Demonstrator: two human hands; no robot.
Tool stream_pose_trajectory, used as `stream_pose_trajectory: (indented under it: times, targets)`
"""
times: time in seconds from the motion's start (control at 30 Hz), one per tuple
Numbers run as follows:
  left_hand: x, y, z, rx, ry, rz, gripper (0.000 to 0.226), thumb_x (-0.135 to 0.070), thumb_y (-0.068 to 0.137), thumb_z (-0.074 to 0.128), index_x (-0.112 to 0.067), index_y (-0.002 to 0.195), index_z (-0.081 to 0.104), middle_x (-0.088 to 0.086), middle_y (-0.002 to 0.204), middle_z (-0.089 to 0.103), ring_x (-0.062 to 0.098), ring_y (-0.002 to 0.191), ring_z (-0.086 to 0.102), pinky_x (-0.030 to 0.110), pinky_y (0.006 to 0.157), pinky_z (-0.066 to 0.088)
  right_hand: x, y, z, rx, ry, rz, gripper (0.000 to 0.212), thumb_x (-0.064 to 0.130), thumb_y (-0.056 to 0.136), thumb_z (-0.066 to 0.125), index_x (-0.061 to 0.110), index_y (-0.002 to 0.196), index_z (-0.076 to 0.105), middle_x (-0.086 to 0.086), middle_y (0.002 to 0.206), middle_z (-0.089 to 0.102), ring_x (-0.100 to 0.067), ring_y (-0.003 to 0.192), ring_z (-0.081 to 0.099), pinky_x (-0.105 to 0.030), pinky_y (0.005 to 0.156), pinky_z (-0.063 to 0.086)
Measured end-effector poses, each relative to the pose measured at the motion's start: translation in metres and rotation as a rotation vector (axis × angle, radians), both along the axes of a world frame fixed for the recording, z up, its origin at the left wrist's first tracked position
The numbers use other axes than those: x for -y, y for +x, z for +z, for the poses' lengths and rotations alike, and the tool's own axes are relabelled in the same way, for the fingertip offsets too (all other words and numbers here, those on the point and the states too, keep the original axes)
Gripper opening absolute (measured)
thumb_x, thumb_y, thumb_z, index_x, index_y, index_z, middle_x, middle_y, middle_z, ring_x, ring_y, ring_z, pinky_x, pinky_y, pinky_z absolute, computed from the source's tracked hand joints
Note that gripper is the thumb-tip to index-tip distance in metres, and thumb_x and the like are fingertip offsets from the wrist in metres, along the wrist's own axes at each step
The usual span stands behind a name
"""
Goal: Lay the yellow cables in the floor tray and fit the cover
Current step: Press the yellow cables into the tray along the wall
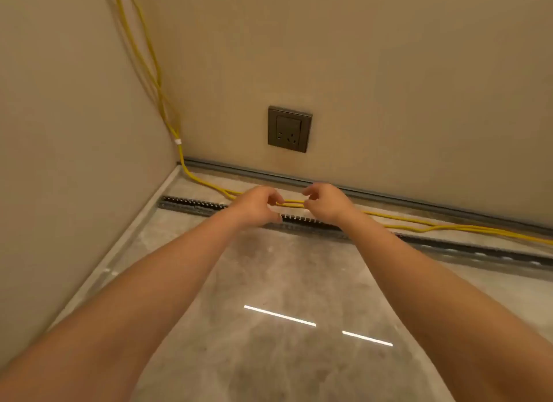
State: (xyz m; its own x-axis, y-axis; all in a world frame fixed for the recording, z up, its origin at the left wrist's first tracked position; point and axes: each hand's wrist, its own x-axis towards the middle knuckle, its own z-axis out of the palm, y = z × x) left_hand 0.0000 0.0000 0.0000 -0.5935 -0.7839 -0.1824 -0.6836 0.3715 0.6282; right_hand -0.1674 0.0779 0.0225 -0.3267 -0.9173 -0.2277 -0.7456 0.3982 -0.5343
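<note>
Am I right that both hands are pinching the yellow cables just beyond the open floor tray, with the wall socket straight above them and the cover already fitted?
Not quite: the cover is not fitted. The head view shows the floor tray open, toothed edges exposed. The rest holds: left hand and right hand pinch the yellow cables below the wall socket.

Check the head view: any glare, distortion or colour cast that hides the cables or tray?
Head view: warm yellowish cast throughout; two bright light streaks reflect off the glossy floor, clear of the work; wide-angle bending curves the wall edges; yellow cables and floor tray stay readable, slightly soft.
</note>
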Motion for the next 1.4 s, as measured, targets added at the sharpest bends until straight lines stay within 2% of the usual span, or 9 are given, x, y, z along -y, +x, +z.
stream_pose_trajectory:
  times: [0.3,0.43,0.57,0.67,0.8,0.97,1.17,1.3,1.4]
  targets:
    - [0.011,0.005,-0.020,0.067,-0.100,-0.082,0.039,-0.042,0.065,0.085,-0.033,0.099,0.068,-0.008,0.103,0.067,0.011,0.092,0.063,0.034,0.082,0.056,0.028,-0.006,-0.027,-0.146,0.133,0.043,0.045,0.032,0.094,0.052,0.024,0.138,0.050,-0.005,0.140,0.055,-0.027,0.125,0.053,-0.040,0.104,0.045]
    - [0.016,0.008,-0.020,0.084,-0.181,-0.032,0.034,-0.050,0.061,0.084,-0.034,0.088,0.072,-0.013,0.089,0.072,0.008,0.085,0.065,0.030,0.077,0.055,0.034,-0.008,-0.035,-0.295,0.169,0.075,0.045,0.034,0.088,0.058,0.027,0.132,0.055,-0.006,0.133,0.057,-0.029,0.122,0.052,-0.040,0.097,0.048]
    - [0.015,0.006,-0.024,0.115,-0.287,-0.032,0.032,-0.057,0.063,0.080,-0.038,0.088,0.073,-0.012,0.087,0.072,0.010,0.093,0.058,0.032,0.084,0.043,0.036,-0.009,-0.043,-0.368,0.155,0.064,0.033,0.032,0.085,0.063,0.027,0.117,0.063,-0.005,0.119,0.060,-0.027,0.113,0.052,-0.040,0.088,0.049]
    - [0.016,0.005,-0.025,0.104,-0.273,-0.004,0.033,-0.056,0.062,0.081,-0.037,0.089,0.074,-0.012,0.092,0.073,0.009,0.094,0.061,0.032,0.085,0.047,0.036,-0.011,-0.049,-0.408,0.175,0.110,0.031,0.033,0.089,0.058,0.020,0.117,0.061,-0.010,0.122,0.058,-0.030,0.116,0.048,-0.041,0.092,0.044]
    - [0.014,0.001,-0.025,0.085,-0.170,0.043,0.030,-0.051,0.064,0.083,-0.037,0.089,0.073,-0.016,0.096,0.072,0.006,0.086,0.062,0.025,0.069,0.050,0.034,-0.012,-0.055,-0.481,0.147,0.144,0.036,0.021,0.093,0.052,0.006,0.126,0.051,-0.018,0.127,0.050,-0.036,0.116,0.049,-0.042,0.091,0.045]
    - [0.013,-0.004,-0.025,0.067,-0.208,0.038,0.028,-0.046,0.067,0.082,-0.035,0.091,0.073,-0.013,0.096,0.071,0.009,0.088,0.064,0.022,0.065,0.045,0.033,-0.018,-0.040,-0.357,0.035,0.120,0.020,0.026,0.097,0.043,0.016,0.113,0.048,-0.013,0.107,0.064,-0.035,0.093,0.059,-0.035,0.067,0.041]
    - [0.011,-0.019,-0.026,0.032,-0.339,0.053,0.022,-0.041,0.071,0.081,-0.032,0.088,0.071,-0.009,0.095,0.064,0.014,0.083,0.063,0.027,0.066,0.049,0.039,-0.014,-0.022,-0.231,-0.102,0.196,0.029,0.035,0.098,0.043,0.025,0.115,0.064,-0.004,0.107,0.070,-0.026,0.095,0.062,-0.031,0.067,0.041]
    - [0.015,-0.013,-0.025,-0.053,-0.424,0.132,0.038,-0.038,0.069,0.082,-0.028,0.078,0.046,-0.010,0.083,0.049,0.015,0.069,0.055,0.028,0.054,0.041,0.044,-0.013,-0.019,-0.119,-0.125,0.134,0.027,0.039,0.095,0.049,0.030,0.115,0.065,0.004,0.103,0.069,-0.018,0.091,0.061,-0.032,0.070,0.048]
    - [0.027,-0.003,-0.020,-0.031,-0.613,0.132,0.050,-0.041,0.073,0.077,-0.028,0.113,0.050,-0.004,0.114,0.052,0.018,0.106,0.052,0.032,0.084,0.045,0.047,-0.013,-0.010,0.071,-0.230,0.045,0.015,0.045,0.086,0.060,0.034,0.095,0.065,0.009,0.066,0.057,-0.012,0.061,0.051,-0.027,0.054,0.037]
